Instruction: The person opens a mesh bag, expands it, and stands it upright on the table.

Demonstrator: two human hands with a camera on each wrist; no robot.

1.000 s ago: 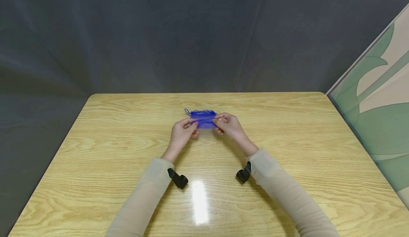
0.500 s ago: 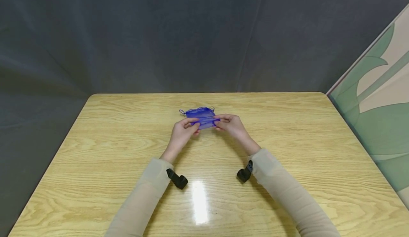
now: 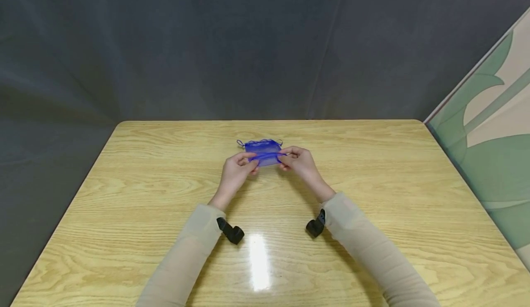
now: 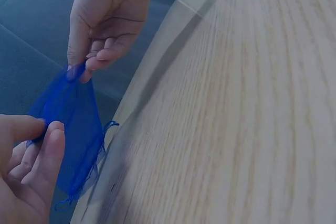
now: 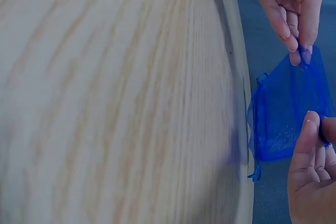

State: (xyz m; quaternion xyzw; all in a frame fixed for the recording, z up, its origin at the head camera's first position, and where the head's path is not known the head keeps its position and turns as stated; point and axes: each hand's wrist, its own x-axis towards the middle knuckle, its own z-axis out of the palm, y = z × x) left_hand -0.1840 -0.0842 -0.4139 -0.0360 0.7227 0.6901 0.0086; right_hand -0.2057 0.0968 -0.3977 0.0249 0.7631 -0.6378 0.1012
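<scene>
Between both hands hangs a sheer blue drawstring pouch [image 3: 263, 147], its ruffled mouth on the far side with a small cord loop at each corner. My left hand [image 3: 236, 171] pinches the pouch's left part between thumb and fingers. On the other side my right hand [image 3: 301, 164] pinches the right part the same way. A band of gathered fabric runs across between the two pinches. In the left wrist view the thin mesh [image 4: 79, 124] lets the background show through, and its ruffled edge points toward the table. The right wrist view shows the pouch [image 5: 278, 114] stretched between both hands.
A light wood-grain table [image 3: 165, 233] lies under the hands, with a bright light reflection near its front. A dark curtain [image 3: 265, 49] stands behind it. To the right is a green and beige patterned panel [image 3: 488, 127]. Small black cameras sit on both sleeves.
The pouch first tilted, its mouth swinging left and away, then came back nearly level. Both hands keep their pinch and have shifted only slightly.
</scene>
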